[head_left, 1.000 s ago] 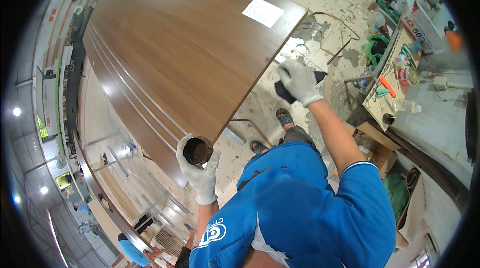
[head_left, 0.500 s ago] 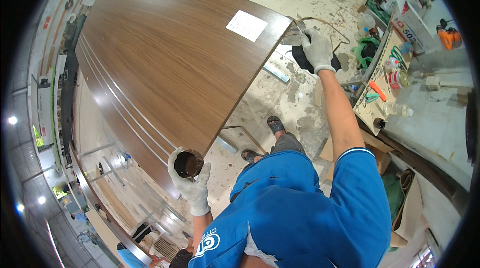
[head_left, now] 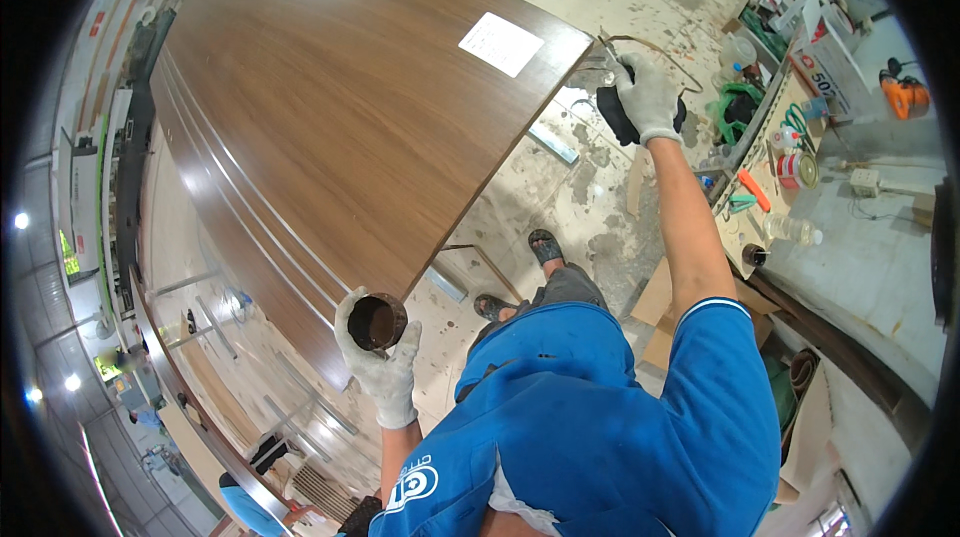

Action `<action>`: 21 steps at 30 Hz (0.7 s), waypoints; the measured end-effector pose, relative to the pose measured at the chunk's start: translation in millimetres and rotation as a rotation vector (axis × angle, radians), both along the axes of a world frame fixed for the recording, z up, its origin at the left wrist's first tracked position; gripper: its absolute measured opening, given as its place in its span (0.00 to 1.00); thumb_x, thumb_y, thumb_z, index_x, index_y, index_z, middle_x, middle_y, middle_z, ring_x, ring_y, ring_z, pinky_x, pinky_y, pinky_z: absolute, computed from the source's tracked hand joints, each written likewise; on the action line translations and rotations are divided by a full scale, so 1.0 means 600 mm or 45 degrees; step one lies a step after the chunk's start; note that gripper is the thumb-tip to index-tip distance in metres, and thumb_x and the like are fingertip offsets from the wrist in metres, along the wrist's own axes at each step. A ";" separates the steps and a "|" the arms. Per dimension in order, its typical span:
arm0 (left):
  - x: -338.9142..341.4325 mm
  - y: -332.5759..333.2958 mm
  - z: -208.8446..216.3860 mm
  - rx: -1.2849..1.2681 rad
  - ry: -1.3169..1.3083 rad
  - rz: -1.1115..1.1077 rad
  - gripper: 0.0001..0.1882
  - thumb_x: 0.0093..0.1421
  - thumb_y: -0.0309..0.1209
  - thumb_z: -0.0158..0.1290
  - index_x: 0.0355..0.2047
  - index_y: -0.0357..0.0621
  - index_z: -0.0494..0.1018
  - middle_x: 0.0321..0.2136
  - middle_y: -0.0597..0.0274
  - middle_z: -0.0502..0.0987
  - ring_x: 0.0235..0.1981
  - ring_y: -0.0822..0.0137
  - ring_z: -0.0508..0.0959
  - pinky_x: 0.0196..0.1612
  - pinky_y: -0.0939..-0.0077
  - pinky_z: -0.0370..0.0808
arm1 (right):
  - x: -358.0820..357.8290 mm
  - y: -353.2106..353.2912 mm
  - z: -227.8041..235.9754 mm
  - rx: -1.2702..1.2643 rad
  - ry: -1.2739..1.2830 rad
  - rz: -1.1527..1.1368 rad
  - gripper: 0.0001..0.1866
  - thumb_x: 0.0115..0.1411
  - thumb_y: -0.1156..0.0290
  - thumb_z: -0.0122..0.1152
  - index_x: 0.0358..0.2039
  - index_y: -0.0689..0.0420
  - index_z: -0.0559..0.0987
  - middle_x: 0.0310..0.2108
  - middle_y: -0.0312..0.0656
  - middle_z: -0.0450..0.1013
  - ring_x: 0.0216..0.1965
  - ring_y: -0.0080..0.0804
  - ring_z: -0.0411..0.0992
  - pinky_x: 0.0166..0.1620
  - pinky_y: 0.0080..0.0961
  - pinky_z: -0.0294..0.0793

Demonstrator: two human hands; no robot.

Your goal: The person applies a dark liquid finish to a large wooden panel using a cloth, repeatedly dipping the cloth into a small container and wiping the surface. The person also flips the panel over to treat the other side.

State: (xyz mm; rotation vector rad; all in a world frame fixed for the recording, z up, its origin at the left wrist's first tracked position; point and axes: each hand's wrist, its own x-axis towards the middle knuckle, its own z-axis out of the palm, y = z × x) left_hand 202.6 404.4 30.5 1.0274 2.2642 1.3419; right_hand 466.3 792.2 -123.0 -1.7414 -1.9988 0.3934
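Observation:
My left hand (head_left: 385,377), in a pale work glove, is closed around a small round cup (head_left: 377,324) with dark brown contents, beside the near corner of a brown wood-grain panel (head_left: 350,117). My right hand (head_left: 650,97), gloved too, is beside the panel's far right corner, its fingers bent. A black cloth (head_left: 616,117) hangs from it and shows on both sides of the palm. Something thin sticks out of the fingers toward the corner; its kind is too small to tell. A white paper label (head_left: 502,45) lies on the panel near that corner.
At right, a workbench (head_left: 742,227) carries a tin can (head_left: 797,171), green-handled scissors (head_left: 796,122), an orange-handled tool (head_left: 754,191), a clear bottle (head_left: 793,229) and a small dark jar (head_left: 754,255). Metal supports (head_left: 553,144) show under the panel. Another person's blue clothing (head_left: 250,510) appears at lower left.
My right hand has shifted slightly right with the black cloth, which now hangs in a different shape. My left hand still holds the cup in nearly the same place. The view has tilted a little.

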 end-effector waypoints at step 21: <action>-0.004 -0.014 -0.002 0.039 0.017 -0.004 0.42 0.48 0.28 0.73 0.62 0.38 0.65 0.57 0.54 0.72 0.56 0.60 0.76 0.59 0.66 0.76 | -0.101 -0.197 -0.004 0.093 0.140 0.345 0.09 0.63 0.59 0.62 0.38 0.48 0.82 0.33 0.44 0.78 0.31 0.45 0.80 0.33 0.40 0.80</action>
